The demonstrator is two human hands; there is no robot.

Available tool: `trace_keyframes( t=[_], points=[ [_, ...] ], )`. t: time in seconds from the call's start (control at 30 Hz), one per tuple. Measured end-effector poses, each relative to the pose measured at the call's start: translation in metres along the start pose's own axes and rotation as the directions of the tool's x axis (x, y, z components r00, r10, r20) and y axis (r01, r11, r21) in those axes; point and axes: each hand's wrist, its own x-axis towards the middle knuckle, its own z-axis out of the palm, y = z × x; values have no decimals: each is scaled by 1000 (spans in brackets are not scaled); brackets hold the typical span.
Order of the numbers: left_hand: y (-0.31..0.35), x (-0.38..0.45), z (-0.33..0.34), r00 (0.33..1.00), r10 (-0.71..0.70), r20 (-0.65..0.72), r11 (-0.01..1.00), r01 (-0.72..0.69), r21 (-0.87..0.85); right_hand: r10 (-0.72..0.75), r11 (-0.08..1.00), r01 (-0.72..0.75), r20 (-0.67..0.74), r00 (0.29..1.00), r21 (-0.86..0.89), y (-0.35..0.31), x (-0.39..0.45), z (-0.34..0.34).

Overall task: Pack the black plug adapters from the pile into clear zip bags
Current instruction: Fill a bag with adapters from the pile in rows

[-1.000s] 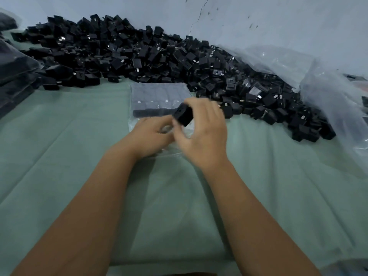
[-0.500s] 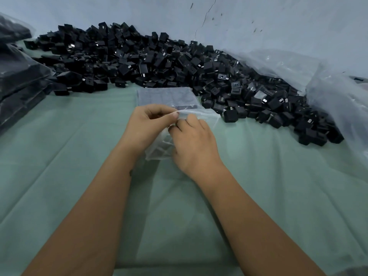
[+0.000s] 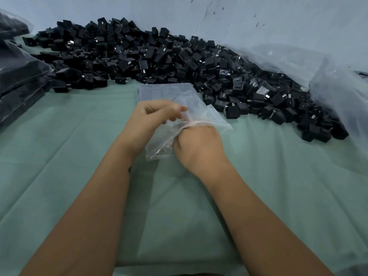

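Your left hand (image 3: 153, 118) and right hand (image 3: 199, 146) both pinch the mouth of one clear zip bag (image 3: 209, 120), held crumpled just above the green-covered worktop (image 3: 79, 156). Whether it holds an adapter cannot be told. A flat stack of bags (image 3: 165, 91) lies just beyond your hands. The pile of black plug adapters (image 3: 179, 58) runs along the far edge, against the wall.

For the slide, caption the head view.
Both hands, left hand and right hand, hold a clear zip bag before the adapter pile.
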Motion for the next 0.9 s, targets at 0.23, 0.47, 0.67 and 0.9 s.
trace_keyframes(
  t=[0.23,0.47,0.67,0.9],
  points=[
    [-11,7,-10,871,-79,-484,996,84,-12,90,991,-93,37,995,96,4,-4,3],
    [-16,12,-11,819,-93,-566,994,110,-4,66,992,-60,-47,997,112,10,-4,6],
    [-23,12,-12,819,-105,-564,982,173,69,86,994,-81,-66,994,76,5,-6,11],
    [-27,13,-13,818,-112,-565,976,196,92,73,997,-71,-53,996,43,5,-7,15]
  ],
)
